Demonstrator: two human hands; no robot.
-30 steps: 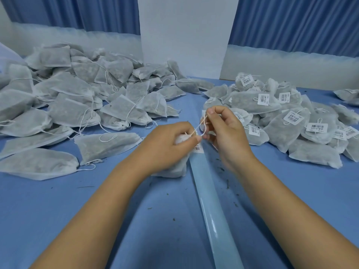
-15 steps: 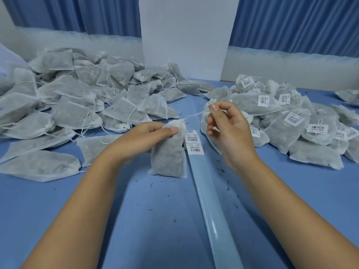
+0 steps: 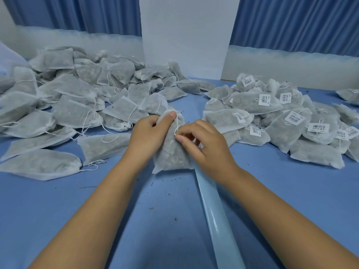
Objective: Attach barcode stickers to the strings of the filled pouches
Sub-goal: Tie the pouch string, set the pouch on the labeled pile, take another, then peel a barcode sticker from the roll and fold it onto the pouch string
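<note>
Between 2 heaps on the blue table (image 3: 58, 210), 1 filled pouch (image 3: 171, 154) stands upright, and both hands crowd round it so its right edge is hidden. The left hand (image 3: 147, 136) grasps the pouch's side, thumb pressed at the gathered neck. The right hand (image 3: 206, 146) pinches the white string (image 3: 177, 125) just below that neck, its other fingers curled. Under the right wrist, 1 pale glossy backing strip (image 3: 219, 220) runs toward me, its far end covered by hand and pouch. The left heap (image 3: 73, 98) holds dozens of plain pouches with loose strings, too tangled to count. The right heap (image 3: 281, 123) shows at least 10 white barcode stickers; bars and a line of print are visible, but I can't read them. Behind stand 1 white panel (image 3: 186, 35) and blue curtains (image 3: 291, 22). Dark crumbs dot the cloth.
</note>
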